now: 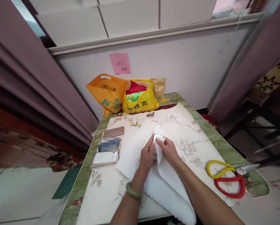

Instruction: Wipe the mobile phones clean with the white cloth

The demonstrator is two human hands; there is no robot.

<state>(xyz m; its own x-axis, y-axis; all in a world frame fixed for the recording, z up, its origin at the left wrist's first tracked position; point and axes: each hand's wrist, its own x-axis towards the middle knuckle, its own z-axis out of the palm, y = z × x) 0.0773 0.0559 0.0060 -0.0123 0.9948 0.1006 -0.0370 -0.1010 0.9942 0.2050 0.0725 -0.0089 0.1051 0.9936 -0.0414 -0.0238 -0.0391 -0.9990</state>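
My left hand (147, 153) is closed around the side of a white phone with a silver edge (157, 137), only its top part showing. A jade-green bangle sits on that wrist. On the phone's other side, my right hand (169, 149) pinches a fold of the white cloth (135, 150) against it, thumb on the phone's face. The cloth lies under and behind the phone and drapes towards the table's near edge. Left of the hands are a rose-gold phone (113, 132), a phone with a blurred face (109, 144) and a white phone (106, 158) on another flat device.
Large scissors (231, 178) with yellow and red handles lie at the right edge of the table (205, 131). Along the wall stand an orange bag (107, 93), a stuffed yellow bag (140, 100) and a brown paper bag (159, 87). A small white bottle (134, 120) is in front.
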